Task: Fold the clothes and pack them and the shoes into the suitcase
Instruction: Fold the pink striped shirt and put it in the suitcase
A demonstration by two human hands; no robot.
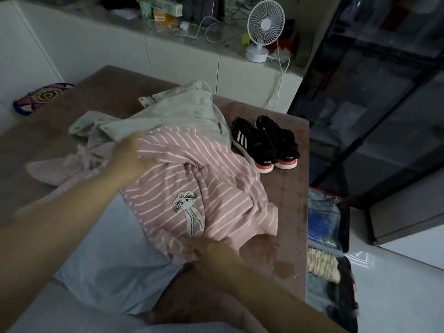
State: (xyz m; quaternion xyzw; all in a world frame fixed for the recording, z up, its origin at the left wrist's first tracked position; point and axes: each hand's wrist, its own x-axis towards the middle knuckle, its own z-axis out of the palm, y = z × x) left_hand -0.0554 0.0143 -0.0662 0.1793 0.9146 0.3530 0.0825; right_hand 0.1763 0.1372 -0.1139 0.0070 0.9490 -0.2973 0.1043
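The left hand (129, 157) pinches the shirt (199, 188) at its far edge and the right hand (211, 255) at its near hem, fingers curled, mid-table (288, 212). The bunched cloth could fold crooked or drag the jacket (177, 111) along.

Home bedroom: bed (101, 92), desk fan (264, 27).

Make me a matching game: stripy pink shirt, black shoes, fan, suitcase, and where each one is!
1 pink striped shirt
2 black sneakers
3 white fan
4 suitcase

A on the counter
B open on the floor
C held by left hand and right hand
D side by side at the brown surface's corner

Pairs: 1-C, 2-D, 3-A, 4-B
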